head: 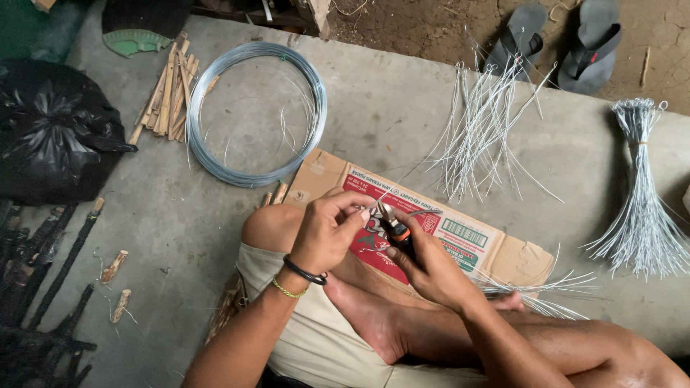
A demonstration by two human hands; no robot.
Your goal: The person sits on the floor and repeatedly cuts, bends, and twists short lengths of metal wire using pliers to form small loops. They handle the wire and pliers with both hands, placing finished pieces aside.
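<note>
Wire coil (255, 115) left of cardboard (460, 237); cut wires (481, 136) behind, probably loose.

Coil of wire (255, 115), bamboo sticks (164, 90), black bag (50, 129), grey sandals (557, 43), flattened cardboard (460, 233)

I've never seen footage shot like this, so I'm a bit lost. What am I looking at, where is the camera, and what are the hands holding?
The camera sits on a person's head and looks down at their own lap; they sit cross-legged on a concrete floor. The left hand pinches a thin wire. The right hand grips small pliers at that wire. Under them lies flattened cardboard. Around them: a wire coil, loose cut wires, a tied wire bundle, wooden sticks, a black bag and sandals.
</note>
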